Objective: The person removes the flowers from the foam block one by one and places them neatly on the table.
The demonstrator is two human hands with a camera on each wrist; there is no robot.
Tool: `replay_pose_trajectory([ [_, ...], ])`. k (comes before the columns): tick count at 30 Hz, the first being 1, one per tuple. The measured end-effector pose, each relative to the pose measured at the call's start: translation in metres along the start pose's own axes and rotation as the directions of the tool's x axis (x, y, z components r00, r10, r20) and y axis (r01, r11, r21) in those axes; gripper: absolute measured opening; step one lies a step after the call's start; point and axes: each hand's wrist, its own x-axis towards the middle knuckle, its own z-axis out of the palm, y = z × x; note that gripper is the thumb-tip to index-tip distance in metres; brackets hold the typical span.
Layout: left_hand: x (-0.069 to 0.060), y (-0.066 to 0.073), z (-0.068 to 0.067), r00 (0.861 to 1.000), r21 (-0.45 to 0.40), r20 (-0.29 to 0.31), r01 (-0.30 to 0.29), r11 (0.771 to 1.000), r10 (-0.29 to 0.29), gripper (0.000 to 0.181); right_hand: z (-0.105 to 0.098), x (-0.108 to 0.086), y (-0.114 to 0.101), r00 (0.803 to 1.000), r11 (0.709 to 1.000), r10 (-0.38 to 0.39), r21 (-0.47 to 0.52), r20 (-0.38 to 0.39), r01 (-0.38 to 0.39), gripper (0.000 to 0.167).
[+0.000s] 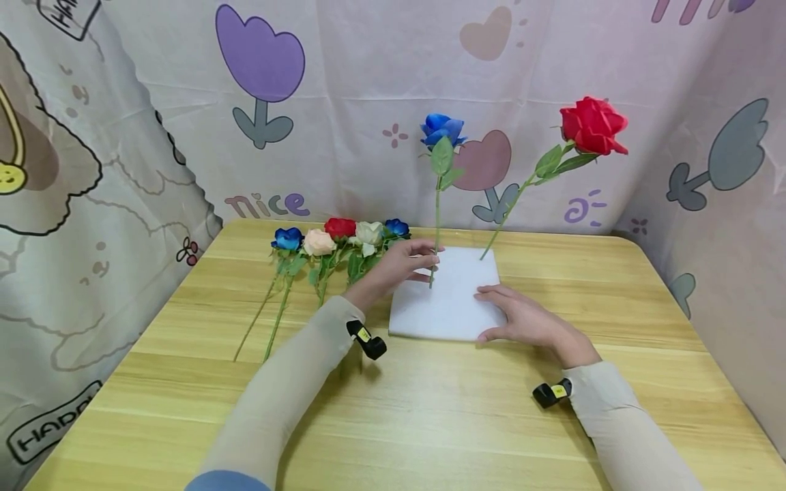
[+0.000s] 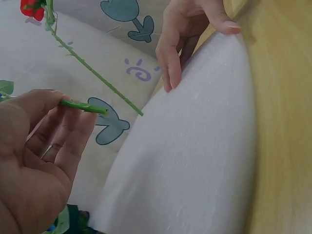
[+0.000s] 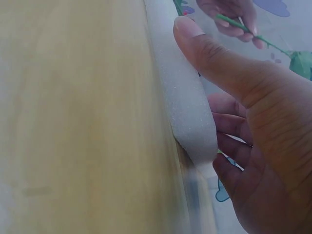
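My left hand [image 1: 399, 264] pinches the green stem of a blue artificial rose [image 1: 442, 129], held upright above the white foam block [image 1: 445, 310]. In the left wrist view the lower end of that stem [image 2: 85, 106] is bare and apart from the foam. My right hand [image 1: 531, 320] grips the block's near right corner, thumb [image 3: 195, 41] on the near edge and fingers round the right side. A red rose [image 1: 592, 127] stands in the far right part of the foam, its stem leaning right.
Left of the foam lie several more roses on the wooden table [image 1: 467, 416], among them a blue one [image 1: 287, 239], a pink one [image 1: 319, 242], a red one [image 1: 340, 227] and a white one [image 1: 368, 233]. A printed cloth [image 1: 368, 61] hangs behind the table.
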Motion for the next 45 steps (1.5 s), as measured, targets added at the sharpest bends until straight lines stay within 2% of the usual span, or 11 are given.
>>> replay_pose_trajectory([
  [12, -0.034, 0.011, -0.025, 0.999, 0.130, -0.031, -0.020, 0.991, 0.024, 0.029, 0.001, 0.000, 0.002, 1.000, 1.000, -0.005, -0.008, 0.000, 0.005, 0.092],
  [17, -0.050, 0.015, -0.038, 0.997, 0.223, -0.055, -0.040, 0.974, 0.053, 0.035, 0.000, 0.000, 0.001, 1.000, 1.000, 0.005, -0.005, 0.004, -0.005, 0.092],
  [22, -0.065, 0.017, -0.050, 0.994, 0.265, -0.090, -0.029, 0.964, 0.054, 0.036, -0.001, 0.000, 0.001, 1.000, 1.000, 0.011, -0.001, 0.005, -0.011, 0.092],
  [29, -0.087, 0.020, -0.068, 0.989, 0.384, -0.134, -0.007, 0.923, 0.063, 0.038, -0.001, 0.000, 0.000, 1.000, 1.000, 0.013, 0.001, 0.009, -0.013, 0.092],
  [36, -0.108, 0.021, -0.086, 0.990, 0.413, -0.120, -0.018, 0.911, 0.074, 0.041, 0.000, -0.001, 0.000, 1.000, 1.000, 0.000, -0.005, 0.002, 0.000, 0.092],
  [45, -0.130, 0.022, -0.100, 0.980, 0.466, -0.184, 0.023, 0.885, 0.071, 0.037, 0.001, 0.000, 0.000, 1.000, 1.000, 0.002, 0.000, 0.008, -0.002, 0.090],
])
